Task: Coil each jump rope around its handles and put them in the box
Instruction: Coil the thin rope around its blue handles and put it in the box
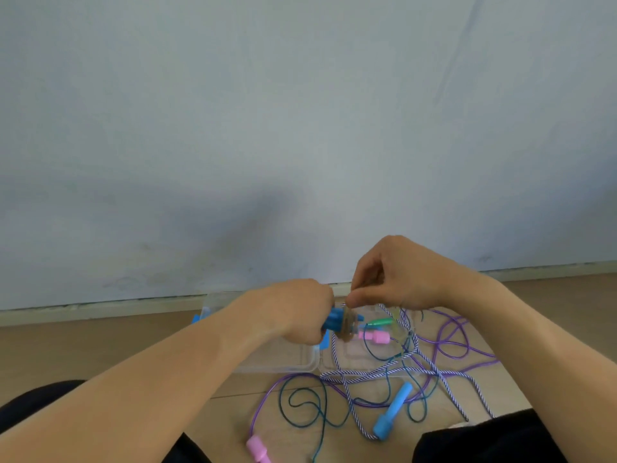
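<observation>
Our left hand (305, 310) grips the blue handles (334, 320) over the clear box (310, 362), steadying them as a spool. Our right hand (397, 275) pinches the striped rope (430, 365), feeding it on; other ropes lie tangled on the near floor.

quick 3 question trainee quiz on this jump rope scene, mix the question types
1. True or false: the left hand grips a blue handle.
2. Which handle lies loose on the floor nearest the person's right leg?
A. green handle
B. light blue handle
C. yellow handle
3. Fill in: the right hand pinches the ____ rope above the clear box.

Key:
1. True.
2. B, the light blue handle; the green handle lies farther away, by the box.
3. Striped. A pink handle lies on the floor too.
</observation>
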